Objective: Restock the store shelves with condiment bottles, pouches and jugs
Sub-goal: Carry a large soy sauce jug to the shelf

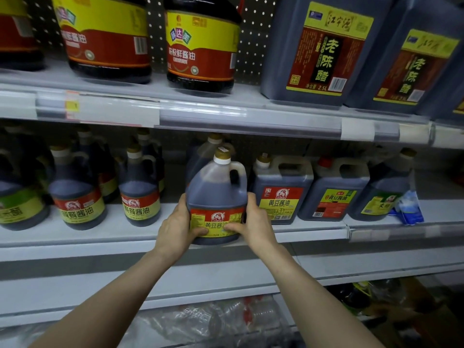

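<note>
Both my hands on one soy sauce jug (216, 194); left hand (175, 228) wraps its left side, thumb across the yellow label; right hand (256, 222) wraps the right side, thumb on the label too; thumbs nearly meet at the front. Jug upright, gold cap up, handle facing right and back; base at the front lip of the middle shelf (120, 234); can't tell if its weight is on the shelf or in my hands. It sits in the gap between a round jug (139, 194) well to the left and a square jug (281, 189) just beside it on the right; another jug directly behind it, mostly hidden. Further right: two more dark jugs, then a blue pouch (409, 208) leaning at the shelf front. Upper shelf (226, 116) carries big soy jugs (200, 46) and vinegar jugs (321, 51). Frame slightly motion-blurred at left.
</note>
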Demonstrator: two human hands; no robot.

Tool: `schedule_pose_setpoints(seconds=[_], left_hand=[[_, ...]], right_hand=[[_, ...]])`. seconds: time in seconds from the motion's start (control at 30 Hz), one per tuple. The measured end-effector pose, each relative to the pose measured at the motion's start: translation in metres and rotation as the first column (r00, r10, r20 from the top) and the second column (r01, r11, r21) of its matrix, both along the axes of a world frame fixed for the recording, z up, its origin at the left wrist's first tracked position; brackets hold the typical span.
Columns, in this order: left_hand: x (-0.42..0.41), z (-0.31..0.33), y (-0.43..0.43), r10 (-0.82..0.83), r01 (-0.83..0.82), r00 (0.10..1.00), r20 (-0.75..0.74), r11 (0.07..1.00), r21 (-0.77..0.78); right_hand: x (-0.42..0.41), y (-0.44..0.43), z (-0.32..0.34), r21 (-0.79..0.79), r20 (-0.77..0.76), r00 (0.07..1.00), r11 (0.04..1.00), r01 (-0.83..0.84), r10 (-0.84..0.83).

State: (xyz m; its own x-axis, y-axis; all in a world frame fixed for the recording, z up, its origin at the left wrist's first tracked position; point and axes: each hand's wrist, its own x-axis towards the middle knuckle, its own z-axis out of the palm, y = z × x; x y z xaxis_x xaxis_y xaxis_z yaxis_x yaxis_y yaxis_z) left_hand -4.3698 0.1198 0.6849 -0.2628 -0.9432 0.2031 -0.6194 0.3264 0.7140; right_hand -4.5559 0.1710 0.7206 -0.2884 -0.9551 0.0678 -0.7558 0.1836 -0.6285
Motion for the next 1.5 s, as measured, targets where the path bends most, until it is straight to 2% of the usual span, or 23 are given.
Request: schedule_pose_setpoints(seconds=[0.33, 0.97, 1.5], left_hand=[[-0.004, 0.001, -0.011, 0.034, -0.034, 0.999, 0.025, 0.999, 0.003], [-0.003, -0.003, -0.034, 0.027, -0.027, 0.999, -0.019, 1.000, -0.005], [-0.007, -0.004, -0.049, 0.081, -0.082, 0.997, 0.017, 0.996, 0.026]], right_hand=[[-0.003, -0.014, -0.002, -0.011, -0.030, 1.000, 1.000, -0.003, 0.002], [-0.008, -0.039, -0.010, -0.029, -0.014, 1.000, 1.000, -0.013, 0.012], [-0.008, -0.055, -0.011, -0.007, 0.060, 0.998, 1.000, -0.017, 0.017]])
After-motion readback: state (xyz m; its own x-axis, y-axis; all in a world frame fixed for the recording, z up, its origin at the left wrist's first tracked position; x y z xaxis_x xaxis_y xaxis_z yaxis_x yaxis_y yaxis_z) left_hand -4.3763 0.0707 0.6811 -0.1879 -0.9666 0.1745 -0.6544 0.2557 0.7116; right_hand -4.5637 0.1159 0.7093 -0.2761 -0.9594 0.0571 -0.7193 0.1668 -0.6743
